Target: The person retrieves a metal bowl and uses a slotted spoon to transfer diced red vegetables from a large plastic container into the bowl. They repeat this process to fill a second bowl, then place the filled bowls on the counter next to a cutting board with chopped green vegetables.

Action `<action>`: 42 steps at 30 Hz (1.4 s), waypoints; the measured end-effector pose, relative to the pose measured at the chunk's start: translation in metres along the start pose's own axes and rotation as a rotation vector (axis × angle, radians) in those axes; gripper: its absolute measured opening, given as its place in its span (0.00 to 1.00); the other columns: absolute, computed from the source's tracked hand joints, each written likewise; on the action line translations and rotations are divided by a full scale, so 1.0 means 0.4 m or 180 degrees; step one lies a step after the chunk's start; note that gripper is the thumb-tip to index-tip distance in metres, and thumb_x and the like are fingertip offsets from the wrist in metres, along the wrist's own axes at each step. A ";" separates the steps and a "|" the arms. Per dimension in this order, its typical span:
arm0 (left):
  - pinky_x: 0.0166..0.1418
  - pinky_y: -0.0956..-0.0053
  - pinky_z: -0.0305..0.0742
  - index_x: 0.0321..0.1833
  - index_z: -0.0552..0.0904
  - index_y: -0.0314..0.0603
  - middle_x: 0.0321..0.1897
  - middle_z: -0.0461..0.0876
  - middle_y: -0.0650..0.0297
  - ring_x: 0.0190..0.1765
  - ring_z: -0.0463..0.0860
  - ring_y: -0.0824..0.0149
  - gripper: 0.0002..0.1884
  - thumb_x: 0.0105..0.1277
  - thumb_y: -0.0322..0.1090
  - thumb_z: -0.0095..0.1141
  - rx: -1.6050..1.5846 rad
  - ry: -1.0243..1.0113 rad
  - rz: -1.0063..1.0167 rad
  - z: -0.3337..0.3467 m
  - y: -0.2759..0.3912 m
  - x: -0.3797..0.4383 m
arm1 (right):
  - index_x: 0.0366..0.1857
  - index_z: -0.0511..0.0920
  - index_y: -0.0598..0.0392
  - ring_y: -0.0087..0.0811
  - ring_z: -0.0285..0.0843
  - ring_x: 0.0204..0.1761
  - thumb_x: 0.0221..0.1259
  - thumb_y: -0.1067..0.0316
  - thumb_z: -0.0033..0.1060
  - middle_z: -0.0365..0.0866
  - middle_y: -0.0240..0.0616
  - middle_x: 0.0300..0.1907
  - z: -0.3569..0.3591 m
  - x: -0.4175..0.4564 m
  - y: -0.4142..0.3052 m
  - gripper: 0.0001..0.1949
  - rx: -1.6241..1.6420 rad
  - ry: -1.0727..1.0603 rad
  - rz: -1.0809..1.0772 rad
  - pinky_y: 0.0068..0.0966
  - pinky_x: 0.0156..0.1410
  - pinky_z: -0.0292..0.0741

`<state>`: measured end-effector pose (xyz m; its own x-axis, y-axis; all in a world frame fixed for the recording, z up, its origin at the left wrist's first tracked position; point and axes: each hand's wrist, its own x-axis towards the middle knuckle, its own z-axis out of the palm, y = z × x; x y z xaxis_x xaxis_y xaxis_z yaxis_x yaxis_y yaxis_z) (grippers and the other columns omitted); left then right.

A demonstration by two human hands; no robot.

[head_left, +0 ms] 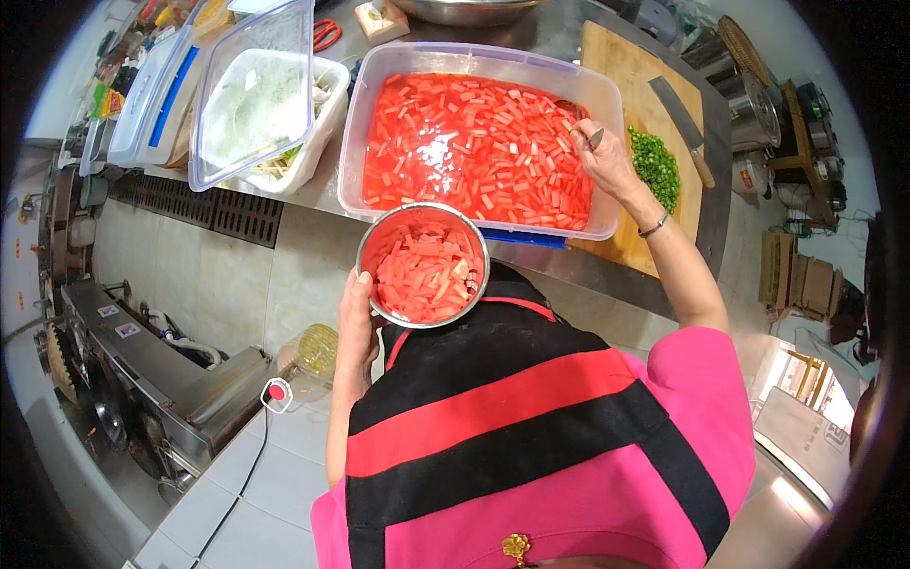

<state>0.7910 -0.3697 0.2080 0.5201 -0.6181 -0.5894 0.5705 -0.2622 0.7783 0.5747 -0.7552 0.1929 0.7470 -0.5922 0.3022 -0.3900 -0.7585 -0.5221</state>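
Observation:
My left hand (357, 313) holds a round metal bowl (422, 321) by its side, near the front edge of the steel table. Cut pieces in a pink-red colour (426, 274) fill much of the bowl. Behind it stands a large clear plastic tub (604, 135) with many similar pieces in bright red liquid (455, 149). Over the tub's right side, my right hand (604, 156) grips a metal utensil's handle (596, 138). The utensil's far end (571, 108) dips into the red liquid and is mostly hidden.
Right of the tub, a wooden cutting board (611, 57) carries chopped green vegetable (654, 167) and a cleaver (675, 112). A white container (330, 78) under a tilted clear lid (252, 99) stands at left. Behind are red-handled scissors (327, 33), a tissue box (382, 21) and a metal basin (469, 11).

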 end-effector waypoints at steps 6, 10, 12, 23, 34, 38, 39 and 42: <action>0.61 0.69 0.76 0.70 0.66 0.38 0.64 0.72 0.55 0.62 0.77 0.63 0.32 0.70 0.52 0.49 -0.0373 0.0022 0.0202 -0.008 -0.016 0.000 | 0.34 0.74 0.59 0.28 0.67 0.27 0.68 0.68 0.56 0.70 0.39 0.25 -0.024 -0.024 -0.021 0.06 0.0792 -0.0381 0.0500 0.27 0.35 0.68; 0.65 0.69 0.72 0.70 0.65 0.37 0.65 0.72 0.54 0.65 0.75 0.63 0.32 0.70 0.51 0.49 -0.0460 0.0037 0.0091 -0.005 -0.014 -0.006 | 0.36 0.75 0.59 0.19 0.65 0.28 0.69 0.68 0.55 0.70 0.31 0.25 -0.052 -0.053 -0.058 0.06 0.1145 -0.0909 0.0755 0.22 0.34 0.67; 0.65 0.69 0.72 0.70 0.64 0.37 0.65 0.71 0.54 0.65 0.75 0.62 0.32 0.70 0.51 0.49 -0.0453 0.0025 0.0104 -0.001 -0.013 -0.005 | 0.34 0.75 0.57 0.18 0.67 0.29 0.69 0.66 0.54 0.73 0.26 0.25 -0.059 -0.075 -0.068 0.07 0.1469 -0.1195 0.0965 0.20 0.34 0.68; 0.65 0.68 0.72 0.69 0.67 0.37 0.65 0.72 0.55 0.65 0.75 0.62 0.33 0.68 0.53 0.52 -0.0506 0.0012 0.0129 -0.001 -0.037 -0.002 | 0.32 0.75 0.55 0.23 0.76 0.25 0.70 0.61 0.49 0.80 0.36 0.27 -0.091 -0.132 -0.078 0.11 0.2866 -0.1420 0.1754 0.20 0.34 0.74; 0.61 0.68 0.75 0.69 0.66 0.37 0.64 0.72 0.55 0.63 0.76 0.63 0.30 0.70 0.50 0.49 -0.0387 -0.0015 0.0095 0.031 -0.030 -0.006 | 0.32 0.76 0.53 0.22 0.77 0.18 0.69 0.58 0.51 0.82 0.37 0.22 -0.117 -0.069 -0.070 0.11 0.3059 -0.0882 0.2682 0.17 0.24 0.72; 0.61 0.69 0.75 0.69 0.66 0.38 0.63 0.72 0.56 0.62 0.77 0.64 0.29 0.71 0.49 0.48 -0.0278 -0.0009 0.0040 0.043 -0.021 -0.010 | 0.32 0.76 0.52 0.21 0.77 0.19 0.69 0.58 0.51 0.83 0.37 0.23 -0.149 -0.049 -0.092 0.11 0.3036 -0.0641 0.2612 0.17 0.24 0.73; 0.61 0.69 0.75 0.69 0.66 0.38 0.63 0.72 0.56 0.61 0.77 0.64 0.29 0.71 0.49 0.48 -0.0236 0.0010 0.0009 0.044 -0.017 -0.013 | 0.33 0.76 0.52 0.21 0.77 0.19 0.69 0.58 0.51 0.83 0.37 0.23 -0.157 -0.041 -0.101 0.11 0.3036 -0.0598 0.2566 0.17 0.24 0.73; 0.59 0.68 0.77 0.69 0.67 0.38 0.62 0.73 0.56 0.61 0.76 0.64 0.31 0.70 0.51 0.50 -0.0225 -0.0108 0.0131 0.065 -0.004 -0.016 | 0.34 0.75 0.54 0.21 0.77 0.22 0.70 0.58 0.50 0.82 0.37 0.26 -0.202 -0.029 -0.160 0.11 0.3271 -0.0465 0.2043 0.17 0.29 0.73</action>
<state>0.7702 -0.3847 0.2160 0.5229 -0.6523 -0.5487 0.5932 -0.1838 0.7838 0.5476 -0.7217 0.2875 0.6545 -0.6938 -0.3005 -0.1525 0.2681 -0.9512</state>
